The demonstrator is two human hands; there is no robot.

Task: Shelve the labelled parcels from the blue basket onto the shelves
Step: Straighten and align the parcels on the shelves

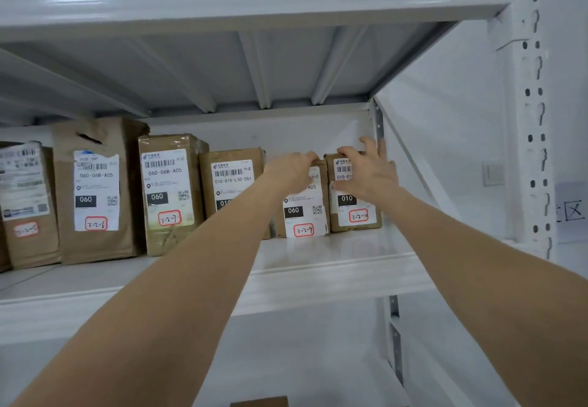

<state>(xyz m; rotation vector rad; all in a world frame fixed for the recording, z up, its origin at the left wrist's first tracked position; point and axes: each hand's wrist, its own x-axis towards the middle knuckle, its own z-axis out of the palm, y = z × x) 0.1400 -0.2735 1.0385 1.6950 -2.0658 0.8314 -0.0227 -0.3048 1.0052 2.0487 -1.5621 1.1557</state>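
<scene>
A row of brown labelled parcels stands upright on the white shelf (334, 266). My left hand (294, 172) grips the top of the parcel marked 3-2-9 (305, 215). My right hand (366, 172) rests on the top and front of the parcel marked 3-2-10 (356, 215), the last one at the right end, with fingers spread over its upper edge. Both parcels stand side by side, touching. The blue basket is out of view.
Further left stand parcels marked 3-2-7 (168, 193), 3-2-6 (95, 190) and 3-2-5 (27, 206), plus one beside my left arm (229, 180). A shelf board (254, 2) hangs above. The perforated upright post (534, 104) rises at right. A brown box edge (259, 402) shows at the bottom.
</scene>
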